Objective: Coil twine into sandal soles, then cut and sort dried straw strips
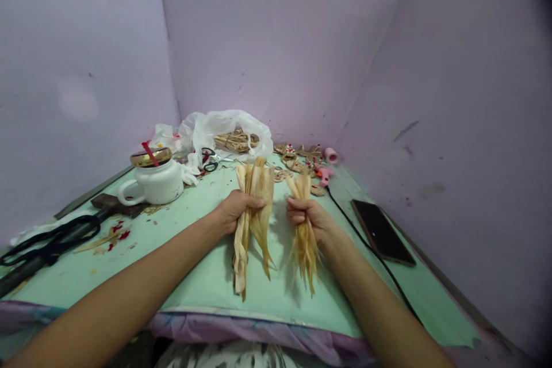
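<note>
My left hand [236, 208] is closed around a bundle of dried corn husks [260, 213], with the thumb pressed across the front. These strips are long and pale yellow, and they stick out above and below the fist. My right hand [308, 215] grips a second, smaller bunch of dried corn husks [305, 250], whose frayed ends hang down below the fingers. Both bunches are held upright, apart from each other, above the pale green tabletop [207, 276].
At left stand a white mug [158, 183] with a gold lid, and a hammer [114, 205]. Scissors [210, 160] lie near a plastic bag [230, 121] of husk strips. At right are a pink glue gun [325, 175], its black cord [362, 238], a phone [383, 231] and woven pieces [296, 165].
</note>
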Demonstrator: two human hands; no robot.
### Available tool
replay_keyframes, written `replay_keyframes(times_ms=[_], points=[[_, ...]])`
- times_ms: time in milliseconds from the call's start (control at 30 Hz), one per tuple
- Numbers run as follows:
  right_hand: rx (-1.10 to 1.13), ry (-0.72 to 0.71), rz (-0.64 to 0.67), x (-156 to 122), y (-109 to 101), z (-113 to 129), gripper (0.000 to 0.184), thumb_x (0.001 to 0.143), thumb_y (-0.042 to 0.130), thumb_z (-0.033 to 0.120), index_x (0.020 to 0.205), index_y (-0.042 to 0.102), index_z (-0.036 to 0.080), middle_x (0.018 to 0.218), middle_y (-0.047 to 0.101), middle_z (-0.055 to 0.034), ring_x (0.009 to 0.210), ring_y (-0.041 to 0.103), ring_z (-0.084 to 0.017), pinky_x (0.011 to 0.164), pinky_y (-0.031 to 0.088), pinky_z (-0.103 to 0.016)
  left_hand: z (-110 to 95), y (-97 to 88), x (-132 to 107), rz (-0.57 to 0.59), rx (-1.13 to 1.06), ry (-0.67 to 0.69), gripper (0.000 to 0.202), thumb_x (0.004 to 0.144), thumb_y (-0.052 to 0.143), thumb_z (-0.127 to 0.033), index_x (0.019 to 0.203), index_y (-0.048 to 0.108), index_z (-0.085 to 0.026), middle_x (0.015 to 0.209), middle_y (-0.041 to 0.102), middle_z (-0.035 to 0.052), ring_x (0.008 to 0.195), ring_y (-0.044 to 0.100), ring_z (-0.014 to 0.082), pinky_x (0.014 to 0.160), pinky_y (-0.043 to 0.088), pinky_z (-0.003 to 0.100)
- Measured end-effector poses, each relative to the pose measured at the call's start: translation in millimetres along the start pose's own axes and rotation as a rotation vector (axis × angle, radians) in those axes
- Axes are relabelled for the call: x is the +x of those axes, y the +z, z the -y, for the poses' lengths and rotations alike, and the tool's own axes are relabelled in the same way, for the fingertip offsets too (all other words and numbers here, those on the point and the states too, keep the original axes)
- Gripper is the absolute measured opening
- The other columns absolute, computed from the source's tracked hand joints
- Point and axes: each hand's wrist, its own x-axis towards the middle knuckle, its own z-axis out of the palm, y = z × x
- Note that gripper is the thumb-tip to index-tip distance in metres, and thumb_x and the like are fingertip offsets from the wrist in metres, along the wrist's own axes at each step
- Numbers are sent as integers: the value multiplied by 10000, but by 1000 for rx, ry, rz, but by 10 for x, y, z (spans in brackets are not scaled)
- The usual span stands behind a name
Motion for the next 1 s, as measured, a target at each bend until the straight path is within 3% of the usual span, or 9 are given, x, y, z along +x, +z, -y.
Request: replay_keyframes(times_ms=[100, 333, 567, 767, 1000], points=[[-68, 59, 9, 34, 91, -188, 233, 602, 704, 101, 629, 478, 150, 410, 299, 114, 329, 208, 4, 269, 226, -79, 9, 37, -38, -4, 49, 43, 284, 494, 641, -42, 777, 648, -62, 621, 684, 97, 519, 633, 217, 554, 538, 343], [-368, -175, -83, -11, 162, -298, 330, 490, 765, 207, 625, 469, 154, 431, 341, 117, 343, 239, -1, 281, 230, -120, 41, 69, -75, 59, 87, 126, 360, 446, 667, -74, 804, 667, -35, 702, 699, 136, 587, 652, 258, 580, 535, 363], [-459, -234, -128, 14, 180, -348, 314, 487, 742, 240, 614, 465, 162, 428, 340, 116, 354, 252, -14, 298, 218, -151, 71, 49, -48, 31, 144, 170, 371, 433, 630, -78, 800, 670, -41, 714, 702, 136, 607, 654, 275, 592, 534, 382], [-535, -325, -240, 23, 189, -373, 257, 475, 726, 228, 586, 507, 151, 423, 383, 93, 362, 294, -33, 299, 229, -175, 65, 65, -55, 9, 147, 186, 355, 432, 622, -76, 781, 676, -46, 684, 696, 114, 599, 648, 259, 564, 526, 347], [-511, -302, -177, 9, 201, -377, 279, 478, 734, 253, 568, 485, 163, 401, 346, 104, 358, 279, -33, 302, 239, -166, 64, 77, -74, -6, 175, 223, 259, 445, 613, -67, 698, 665, -52, 611, 679, 90, 527, 628, 228, 522, 522, 328]])
